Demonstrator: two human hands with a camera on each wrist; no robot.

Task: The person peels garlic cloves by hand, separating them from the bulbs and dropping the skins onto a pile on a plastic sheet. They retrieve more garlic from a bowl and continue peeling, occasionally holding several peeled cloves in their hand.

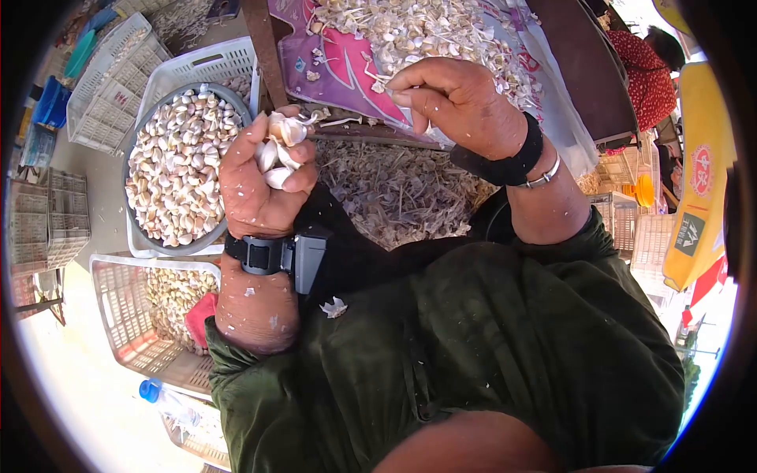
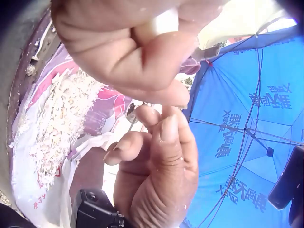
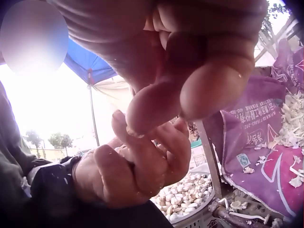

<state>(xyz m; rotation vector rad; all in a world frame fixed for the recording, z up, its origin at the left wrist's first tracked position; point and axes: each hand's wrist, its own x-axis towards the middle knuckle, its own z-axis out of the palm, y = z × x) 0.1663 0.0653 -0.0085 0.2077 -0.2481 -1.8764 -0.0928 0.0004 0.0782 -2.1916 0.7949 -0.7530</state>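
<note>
Left of centre in the head view, my left hand (image 1: 252, 185) grips several pale garlic cloves (image 1: 276, 158) against its palm. A clump of garlic with a dry stalk on it shows near the fingertips. One clove (image 2: 166, 21) is partly visible in the left wrist view, the others hidden by the fingers. Thumb and forefinger of my right hand (image 1: 473, 110) meet at a thin dry garlic stalk (image 1: 377, 80), over the edge of the purple bag. The right wrist view shows the right fingers close above the left hand, the pinched stalk hidden there.
A grey tub (image 1: 240, 106) of cloves stands left of my left hand. Garlic bits pile on the printed bag (image 1: 303, 59), and skins (image 1: 394, 193) heap below. A plastic crate (image 1: 102, 292) holds more cloves. A person in red (image 1: 646, 87) is at far right.
</note>
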